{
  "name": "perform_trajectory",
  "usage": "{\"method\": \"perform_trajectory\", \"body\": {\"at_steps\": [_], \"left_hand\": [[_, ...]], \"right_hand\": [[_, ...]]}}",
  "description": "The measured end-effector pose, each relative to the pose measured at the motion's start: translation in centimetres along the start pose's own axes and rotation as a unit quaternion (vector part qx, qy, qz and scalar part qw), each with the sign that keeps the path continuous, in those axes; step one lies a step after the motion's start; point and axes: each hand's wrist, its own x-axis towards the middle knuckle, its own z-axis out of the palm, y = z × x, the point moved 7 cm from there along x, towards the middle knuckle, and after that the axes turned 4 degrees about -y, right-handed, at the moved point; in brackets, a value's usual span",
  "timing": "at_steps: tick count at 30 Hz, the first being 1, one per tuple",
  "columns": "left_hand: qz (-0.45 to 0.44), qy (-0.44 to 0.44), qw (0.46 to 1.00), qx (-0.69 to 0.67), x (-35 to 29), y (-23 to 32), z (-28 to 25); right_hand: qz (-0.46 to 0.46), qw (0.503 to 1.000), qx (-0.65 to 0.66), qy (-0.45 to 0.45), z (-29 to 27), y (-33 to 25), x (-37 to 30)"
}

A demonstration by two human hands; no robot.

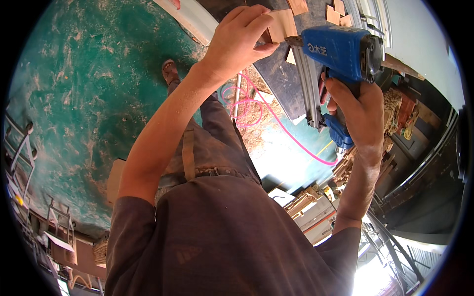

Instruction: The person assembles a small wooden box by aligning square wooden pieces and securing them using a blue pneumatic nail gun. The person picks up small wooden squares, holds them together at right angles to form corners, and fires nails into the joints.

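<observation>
My left hand (236, 42) pinches a small square block of pale wood (283, 26) between thumb and fingers at the top of the view. The fingers of my right hand (359, 106) are wrapped round the grip of a blue nail gun (333, 47). Its nose points left and meets, or nearly meets, the block's right edge; I cannot tell which. A grey metal magazine (307, 84) hangs below the gun's body. From the foot of its handle runs a pink air hose (282, 123), looping down toward the floor.
Several small wood pieces (333, 16) lie on the dark worktable (279, 74) beyond the gun. Sawdust (256, 133) covers the floor under the hose coils. Stacked wood strips (306, 201) stand at lower right, and metal racks (22, 153) line the far left.
</observation>
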Motion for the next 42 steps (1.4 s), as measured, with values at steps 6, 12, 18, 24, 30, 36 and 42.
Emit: {"method": "perform_trajectory", "body": {"at_steps": [6,12,18,24,30,36,42], "left_hand": [[0.055,0.090,0.994,0.039,-0.2,0.3,-0.5],[0.048,0.084,0.995,0.040,0.0,0.1,-0.1],[0.041,0.086,0.995,0.040,0.8,0.8,-1.3],[-0.225,0.076,0.936,-0.261,0.4,0.1,-3.7],[-0.301,0.156,0.833,-0.437,0.6,3.8,-7.8],[-0.283,0.102,0.707,-0.640,0.6,6.8,-9.6],[-0.148,-0.023,0.544,-0.825,1.4,11.4,-11.9]], "right_hand": [[0.000,1.000,-0.011,0.008,0.2,-0.1,-0.2],[0.001,0.994,0.075,0.074,-2.3,1.2,-2.8],[-0.019,0.966,0.160,0.202,-6.4,4.3,-4.6],[0.019,0.966,0.121,0.230,-7.0,11.4,-3.0],[-0.032,0.968,-0.022,0.248,-4.4,14.2,-0.4],[-0.223,0.879,-0.226,0.356,1.3,15.5,2.3],[-0.249,0.855,-0.180,0.418,3.6,16.4,1.8]]}}
